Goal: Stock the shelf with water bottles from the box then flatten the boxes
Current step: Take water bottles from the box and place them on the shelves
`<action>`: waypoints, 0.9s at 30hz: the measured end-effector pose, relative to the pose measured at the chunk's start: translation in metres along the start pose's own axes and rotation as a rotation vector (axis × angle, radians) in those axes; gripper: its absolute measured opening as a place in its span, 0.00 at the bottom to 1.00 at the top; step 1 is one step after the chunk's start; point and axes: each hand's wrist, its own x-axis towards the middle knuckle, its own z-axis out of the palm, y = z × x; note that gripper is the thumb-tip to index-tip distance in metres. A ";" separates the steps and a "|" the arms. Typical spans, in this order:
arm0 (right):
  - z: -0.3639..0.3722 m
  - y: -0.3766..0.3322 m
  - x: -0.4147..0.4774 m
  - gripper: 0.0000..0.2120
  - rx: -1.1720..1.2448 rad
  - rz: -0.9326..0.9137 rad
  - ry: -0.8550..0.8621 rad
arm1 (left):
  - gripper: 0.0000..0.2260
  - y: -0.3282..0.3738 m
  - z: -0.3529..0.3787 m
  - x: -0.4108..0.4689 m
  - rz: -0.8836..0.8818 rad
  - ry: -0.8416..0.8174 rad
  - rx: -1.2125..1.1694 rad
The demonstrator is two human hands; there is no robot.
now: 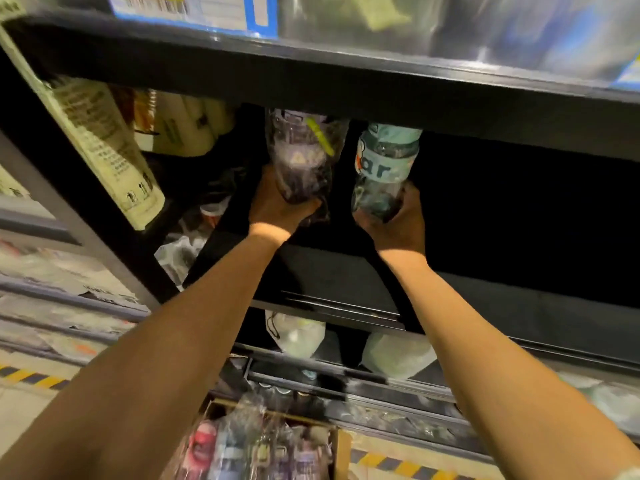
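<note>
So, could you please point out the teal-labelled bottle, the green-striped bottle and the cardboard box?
teal-labelled bottle [382, 169]: head view, on its label.
green-striped bottle [298, 161]: head view, on its clear body.
cardboard box [342, 453]: head view, on its right wall.

A shop aisle. Black shelves rise in tiers, loaded with packaged goods: a carton with a barcode label on the top tier, a printed pack at the left end, and bagged goods on the lower tier. On the floor, yellow-and-black tape runs along the shelf front, beside an open box of wrapped bottles.
</note>
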 end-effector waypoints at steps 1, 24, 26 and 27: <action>0.004 0.002 0.008 0.41 -0.002 -0.008 0.010 | 0.40 -0.005 0.004 0.009 0.006 0.021 -0.025; 0.034 0.008 0.075 0.49 -0.317 0.093 0.058 | 0.49 -0.018 0.032 0.094 -0.089 -0.012 0.004; 0.029 0.001 0.061 0.49 -0.404 0.123 0.068 | 0.53 -0.012 0.026 0.086 -0.089 -0.026 0.020; 0.026 -0.003 0.053 0.47 -0.469 0.116 0.064 | 0.52 -0.009 0.023 0.080 -0.080 -0.032 0.034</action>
